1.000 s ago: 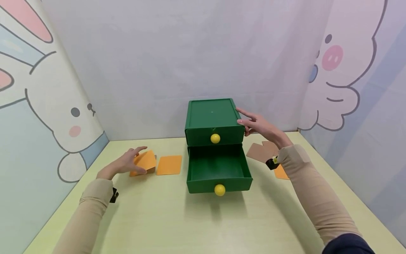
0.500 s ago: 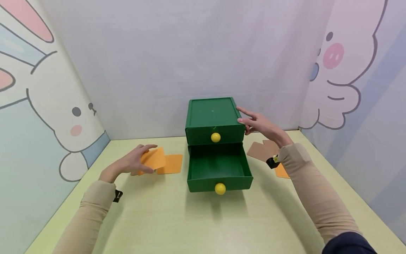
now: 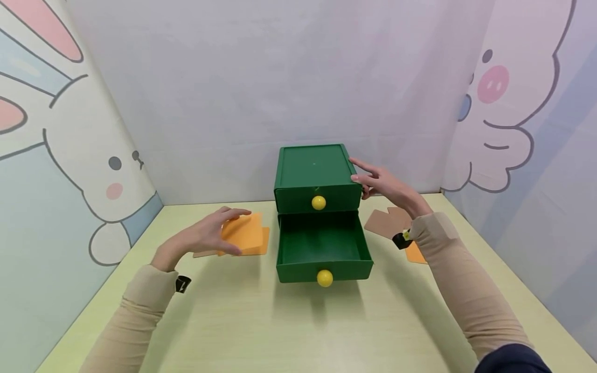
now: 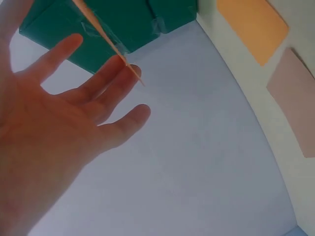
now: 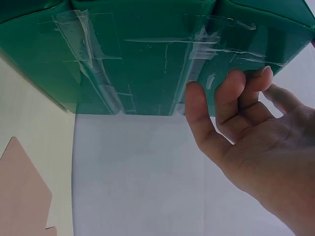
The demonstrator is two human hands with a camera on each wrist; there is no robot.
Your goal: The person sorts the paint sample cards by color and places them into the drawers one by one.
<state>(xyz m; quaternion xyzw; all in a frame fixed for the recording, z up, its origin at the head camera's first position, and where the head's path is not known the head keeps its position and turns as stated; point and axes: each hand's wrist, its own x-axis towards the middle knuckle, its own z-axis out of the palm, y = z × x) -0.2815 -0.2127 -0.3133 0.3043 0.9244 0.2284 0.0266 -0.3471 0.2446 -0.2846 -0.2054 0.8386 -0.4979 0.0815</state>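
My left hand (image 3: 205, 235) holds a thin orange card (image 3: 244, 231) between thumb and fingers, left of a green drawer cabinet (image 3: 313, 166). In the left wrist view the card is almost edge-on against the fingertips. Behind it, overlapped in the head view, lies another orange card (image 3: 266, 241). The cabinet's lower drawer (image 3: 300, 272) is pulled out, and its inside shows bare; the drawer above is closed. Both have yellow knobs. My right hand (image 3: 389, 187) rests at the cabinet's top right edge, index finger extended, the other fingers bent loosely beside the taped side (image 5: 147, 59).
Brown cards (image 3: 382, 224) and an orange card (image 3: 414, 253) lie on the table right of the cabinet, partly behind the right wrist. A brown card (image 3: 203, 254) shows under the left hand. A pale curtain (image 3: 224, 103) hangs behind; printed walls stand on both sides.
My left hand has moved right with the orange card, which now overlaps the orange card lying nearer the cabinet. The right hand and the drawers stay as they were.
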